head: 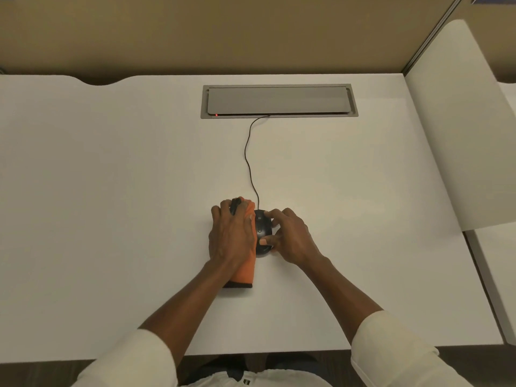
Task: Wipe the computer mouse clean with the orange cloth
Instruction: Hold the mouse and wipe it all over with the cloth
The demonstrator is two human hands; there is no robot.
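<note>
Both hands busy: black computer mouse [262,233] mid-bench [111,191], right hand [290,238] pinching it steady; left hand [231,236] flat, pressing orange cloth [247,269] against its left side. Wiping seemingly underway; top uncovered.

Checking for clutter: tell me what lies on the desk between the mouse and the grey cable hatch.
Head view: only the mouse's black cord crosses bare desk from mouse to hatch.
</note>
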